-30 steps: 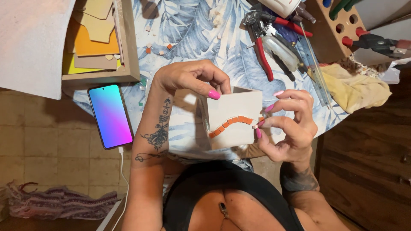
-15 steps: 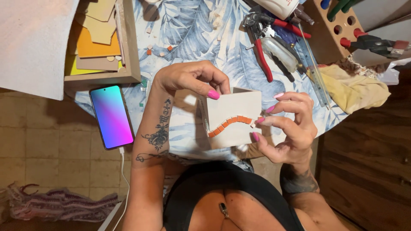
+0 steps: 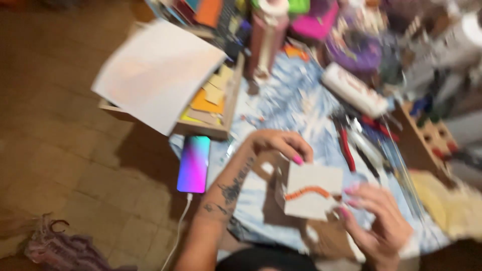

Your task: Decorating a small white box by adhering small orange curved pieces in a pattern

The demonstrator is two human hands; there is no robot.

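View tilted up; pliers beside card.

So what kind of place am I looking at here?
Most likely a home craft table, though the picture is blurred. Pliers lie on a blue patterned cloth, a wooden tray holds coloured card scraps, and the left hand and right hand hold a white card bearing an orange bead strand.

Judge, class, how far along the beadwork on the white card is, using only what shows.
Done: an orange bead strand already lies across the white card. In hand: left hand steadies the card, right hand pinches the strand's end. Left: cannot tell; the picture is blurred.
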